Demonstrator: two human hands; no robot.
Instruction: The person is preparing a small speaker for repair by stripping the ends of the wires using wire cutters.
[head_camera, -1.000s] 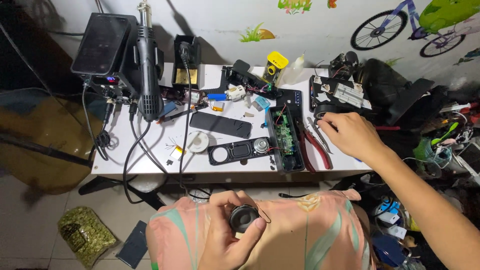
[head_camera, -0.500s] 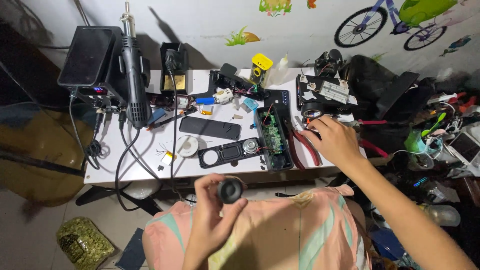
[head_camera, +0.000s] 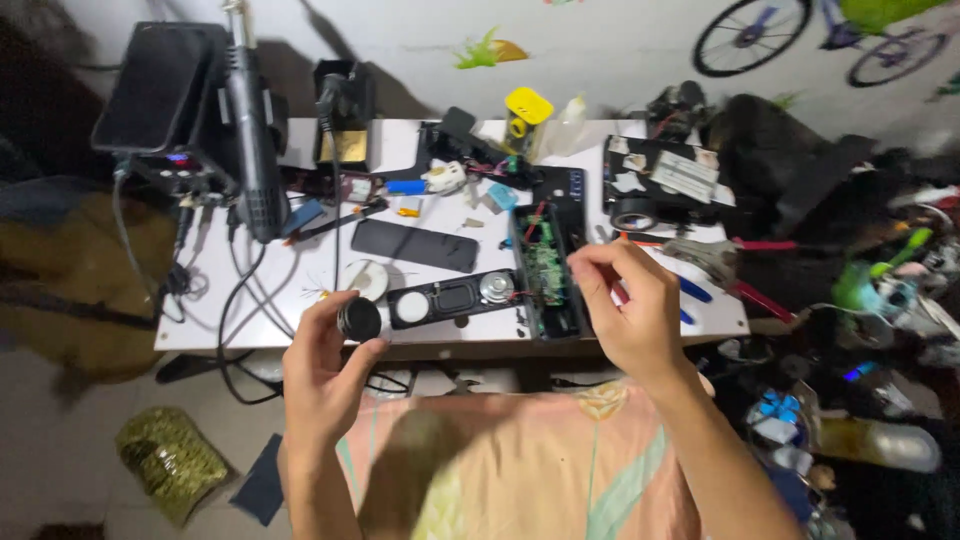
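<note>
My left hand (head_camera: 325, 375) is raised just in front of the table's near edge and is shut on a small round black part (head_camera: 358, 318), held between thumb and fingertips. My right hand (head_camera: 625, 305) hovers over the near end of an open black casing with a green circuit board (head_camera: 545, 265), thumb and forefinger pinched together. Whether anything tiny sits in that pinch is not visible. A long black speaker panel (head_camera: 455, 298) with round drivers lies between the two hands.
The white table (head_camera: 300, 270) is crowded: a flat black slab (head_camera: 415, 245), a white disc (head_camera: 365, 278), red-handled pliers (head_camera: 720, 262), a tape roll (head_camera: 632, 213), a hot-air station (head_camera: 160, 90) with cables. A green bag (head_camera: 170, 460) lies on the floor at left.
My right hand has left the pliers at the right and moved left to the circuit board. My left hand has lifted the round black part from my lap up to the table's edge.
</note>
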